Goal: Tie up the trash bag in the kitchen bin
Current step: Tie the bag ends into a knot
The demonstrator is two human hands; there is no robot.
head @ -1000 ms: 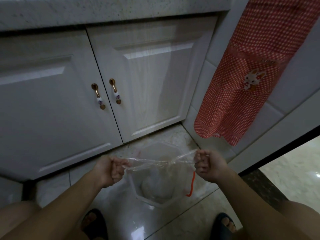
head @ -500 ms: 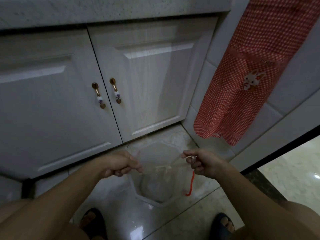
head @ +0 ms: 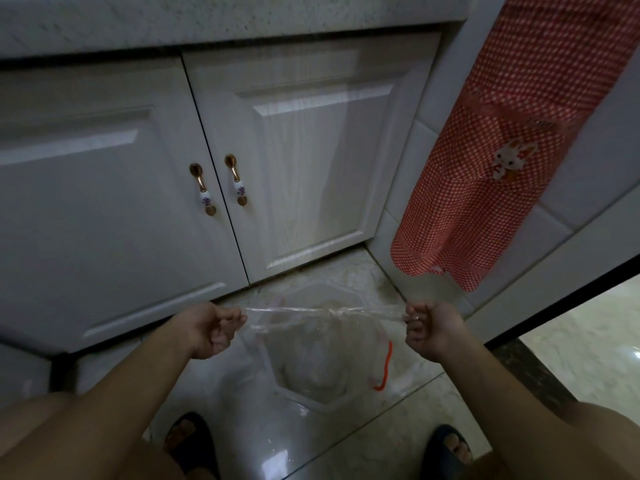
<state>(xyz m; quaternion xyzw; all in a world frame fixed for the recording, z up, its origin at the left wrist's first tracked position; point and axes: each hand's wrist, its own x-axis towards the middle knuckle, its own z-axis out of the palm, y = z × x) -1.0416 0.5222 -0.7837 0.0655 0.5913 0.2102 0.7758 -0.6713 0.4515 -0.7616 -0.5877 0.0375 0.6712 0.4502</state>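
Note:
A clear, many-sided bin (head: 301, 396) stands on the floor between my feet and the cabinet. A transparent trash bag (head: 311, 348) sits in it, with an orange drawstring (head: 384, 370) hanging at its right side. The bag's top is pulled into a taut strip with a knot (head: 337, 311) in the middle. My left hand (head: 211, 327) is shut on the strip's left end. My right hand (head: 429, 329) is shut on its right end. Both fists are held apart above the bin.
White cabinet doors (head: 304, 150) with brass handles (head: 237, 180) stand just beyond the bin. A red checked apron (head: 491, 161) hangs on the tiled wall at right. My sandalled feet (head: 188, 441) are on the glossy floor tiles. A dark threshold (head: 526, 368) lies at right.
My hands came together over the bin with looser fingers half a second ago; now they have pulled apart again into fists, stretching the bag ends taut with a knot between.

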